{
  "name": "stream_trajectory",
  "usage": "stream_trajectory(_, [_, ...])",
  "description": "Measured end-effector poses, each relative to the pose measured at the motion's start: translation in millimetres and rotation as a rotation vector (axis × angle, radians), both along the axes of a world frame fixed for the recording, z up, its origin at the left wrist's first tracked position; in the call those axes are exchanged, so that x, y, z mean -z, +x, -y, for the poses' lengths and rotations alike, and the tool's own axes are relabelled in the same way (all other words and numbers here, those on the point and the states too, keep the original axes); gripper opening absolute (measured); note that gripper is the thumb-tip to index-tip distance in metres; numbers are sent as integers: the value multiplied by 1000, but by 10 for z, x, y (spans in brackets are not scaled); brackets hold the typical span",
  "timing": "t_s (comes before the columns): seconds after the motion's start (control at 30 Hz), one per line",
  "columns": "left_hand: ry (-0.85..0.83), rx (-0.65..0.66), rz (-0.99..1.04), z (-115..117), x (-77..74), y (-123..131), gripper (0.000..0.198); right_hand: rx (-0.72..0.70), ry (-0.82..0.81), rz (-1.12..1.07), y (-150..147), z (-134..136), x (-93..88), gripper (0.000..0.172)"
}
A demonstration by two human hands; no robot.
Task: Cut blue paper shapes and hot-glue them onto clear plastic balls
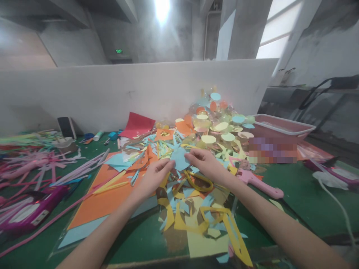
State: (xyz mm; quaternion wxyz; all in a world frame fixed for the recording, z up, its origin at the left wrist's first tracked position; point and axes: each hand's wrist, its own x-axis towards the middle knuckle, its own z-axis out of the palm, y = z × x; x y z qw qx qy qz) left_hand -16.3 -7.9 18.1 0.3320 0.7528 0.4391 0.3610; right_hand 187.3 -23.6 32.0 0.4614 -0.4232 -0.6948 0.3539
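Note:
A small light-blue paper piece (180, 160) with a cut, many-sided edge is held up over the middle of the table. My left hand (159, 172) pinches its left edge between thumb and fingers. On the opposite edge, my right hand (204, 161) has a pinch grip too. Below both hands lie yellow-handled scissors (200, 183), partly buried in blue and yellow paper scraps (182, 207). A pink glue gun (260, 183) rests to the right of my right hand. Orange paper sheets (89, 209) lie under and beside my left forearm.
Clear plastic balls with paper discs (209, 139) are heaped at the back, beside a pink basket (283, 129). Pink pipe cleaners (30, 162) and a purple device (35, 209) lie left. A phone (66, 128) leans on the white partition (92, 97). A cable (340, 209) trails right.

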Motion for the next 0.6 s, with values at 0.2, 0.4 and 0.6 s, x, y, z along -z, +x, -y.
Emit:
stream_trajectory(0.2, [-8,-3,10,-4,-3,0,46,7,-8,2,12,20,-24,45])
stream_trajectory(0.4, [-5,15,20,-8,5,2,45,13,-20,25,50,5,-8,47])
stream_trajectory(0.6, [-29,42,45,-9,13,-3,44,-10,-13,39,85,-46,28,46])
